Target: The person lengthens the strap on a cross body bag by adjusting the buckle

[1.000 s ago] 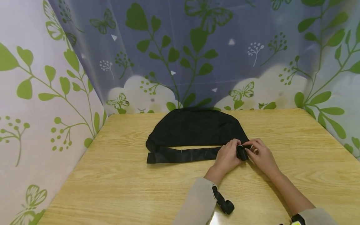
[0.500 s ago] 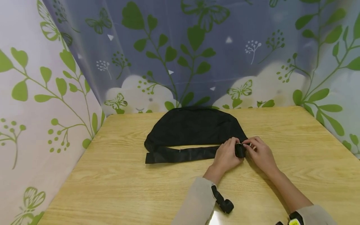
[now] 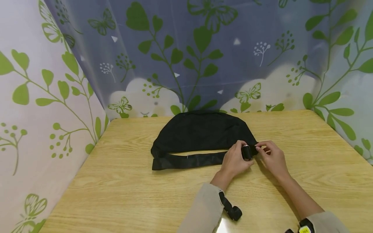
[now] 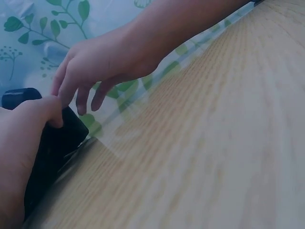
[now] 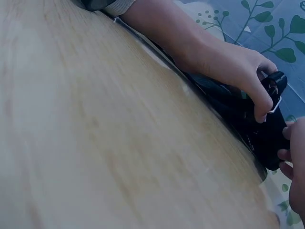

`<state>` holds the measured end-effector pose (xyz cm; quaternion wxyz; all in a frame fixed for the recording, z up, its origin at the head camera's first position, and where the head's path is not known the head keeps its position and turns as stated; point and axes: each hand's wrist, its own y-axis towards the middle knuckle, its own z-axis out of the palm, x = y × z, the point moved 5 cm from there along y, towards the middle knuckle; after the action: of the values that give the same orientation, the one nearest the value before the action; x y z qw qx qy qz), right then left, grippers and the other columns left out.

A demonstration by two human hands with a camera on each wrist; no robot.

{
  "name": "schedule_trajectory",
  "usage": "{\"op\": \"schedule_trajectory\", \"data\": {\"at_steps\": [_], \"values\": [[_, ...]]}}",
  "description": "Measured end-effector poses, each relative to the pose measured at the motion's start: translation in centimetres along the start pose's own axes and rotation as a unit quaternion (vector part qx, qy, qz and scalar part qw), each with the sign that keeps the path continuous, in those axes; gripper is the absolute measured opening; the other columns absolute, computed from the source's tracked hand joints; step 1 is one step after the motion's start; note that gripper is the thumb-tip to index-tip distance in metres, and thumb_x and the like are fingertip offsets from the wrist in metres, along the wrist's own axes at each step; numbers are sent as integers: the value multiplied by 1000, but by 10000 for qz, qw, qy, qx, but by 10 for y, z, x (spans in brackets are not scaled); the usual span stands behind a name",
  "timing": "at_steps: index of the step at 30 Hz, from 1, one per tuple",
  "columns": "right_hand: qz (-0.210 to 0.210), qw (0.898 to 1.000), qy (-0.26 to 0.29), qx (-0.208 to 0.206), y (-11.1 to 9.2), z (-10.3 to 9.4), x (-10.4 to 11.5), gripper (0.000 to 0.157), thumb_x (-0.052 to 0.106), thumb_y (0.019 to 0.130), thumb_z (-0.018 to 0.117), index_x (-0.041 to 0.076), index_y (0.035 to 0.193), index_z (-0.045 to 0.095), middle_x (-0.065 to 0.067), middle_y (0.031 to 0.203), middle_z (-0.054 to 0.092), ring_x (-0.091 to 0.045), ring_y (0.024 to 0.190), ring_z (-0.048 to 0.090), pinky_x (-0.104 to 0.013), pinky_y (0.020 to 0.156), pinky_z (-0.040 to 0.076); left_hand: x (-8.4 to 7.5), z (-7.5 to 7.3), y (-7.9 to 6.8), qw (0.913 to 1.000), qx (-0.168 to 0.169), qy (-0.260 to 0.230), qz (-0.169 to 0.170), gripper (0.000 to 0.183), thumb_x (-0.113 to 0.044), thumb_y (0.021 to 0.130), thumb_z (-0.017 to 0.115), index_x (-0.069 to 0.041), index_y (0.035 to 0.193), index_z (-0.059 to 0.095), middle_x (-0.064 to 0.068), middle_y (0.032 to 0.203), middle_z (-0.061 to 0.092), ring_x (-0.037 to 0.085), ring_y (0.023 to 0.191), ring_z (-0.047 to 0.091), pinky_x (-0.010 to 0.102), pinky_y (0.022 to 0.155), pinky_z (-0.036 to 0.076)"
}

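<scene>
Strap [image 3: 201,160] | left hand [image 3: 234,158] grips it at buckle [image 3: 246,146] | right hand [image 3: 271,158] pinches it near bag [image 3: 201,132] | risk: uneven pull could twist it, jamming buckle

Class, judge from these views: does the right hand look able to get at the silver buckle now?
Probably yes: the right hand is just beside the silver buckle, whose top shows uncovered, though it pinches the black strap and may first need to let go.
</scene>
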<state>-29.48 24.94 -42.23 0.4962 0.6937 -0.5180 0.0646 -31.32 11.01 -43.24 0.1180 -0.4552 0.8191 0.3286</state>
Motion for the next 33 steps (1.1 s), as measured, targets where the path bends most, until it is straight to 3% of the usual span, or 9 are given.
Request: {"op": "schedule_trajectory", "data": {"at_steps": [6,12,17,22,25,30,33], "values": [[-401,9960,593,543,-4,8,5,25,-12,81,61,-1,103,64,-10,92,62,-8,70,56,-13,64,42,-2,2,-2,9994,215,-44,249,56,-30,73,77,-14,116,45,-3,102,55,8,86,55,17,72,42],[-336,9978,542,184,-3,5,5,18,-11,82,62,1,95,66,-8,89,61,-6,69,52,-12,62,39,-2,-1,-2,9997,41,-61,229,54,-31,72,78,-14,114,46,-3,99,56,7,83,54,16,69,42],[1,9994,341,-108,-1,2,2,14,-8,82,63,1,92,66,-10,88,63,-7,61,46,-15,53,36,-3,-6,-2,9993,-201,-280,153,55,-30,72,78,-15,114,46,-2,97,55,7,80,54,16,67,41],[157,9992,327,-173,0,0,2,12,-6,83,63,0,93,66,-11,88,62,-7,57,45,-17,48,35,-3,-9,-3,9984,-379,-395,169,55,-27,71,78,-14,114,45,-2,97,56,6,77,53,15,65,40],[122,9986,513,41,-1,1,2,15,-5,84,62,1,97,66,-11,91,63,-4,58,49,-15,50,38,-3,-8,-3,9986,-294,-387,198,54,-26,72,77,-14,113,45,-2,98,56,6,76,53,14,64,40],[95,9902,1259,596,-4,7,3,20,-5,87,57,0,106,64,-14,100,61,-4,75,59,-14,61,45,-3,-6,-3,9988,-66,-383,284,53,-28,74,76,-13,114,45,-1,100,56,7,81,55,15,67,41],[36,9878,1443,580,-3,5,12,18,-8,86,57,-4,103,64,-16,98,59,-7,81,59,-14,65,46,-3,-6,-3,9988,-68,-405,276,53,-28,74,76,-13,114,45,-1,100,56,7,81,55,15,68,42]]}}
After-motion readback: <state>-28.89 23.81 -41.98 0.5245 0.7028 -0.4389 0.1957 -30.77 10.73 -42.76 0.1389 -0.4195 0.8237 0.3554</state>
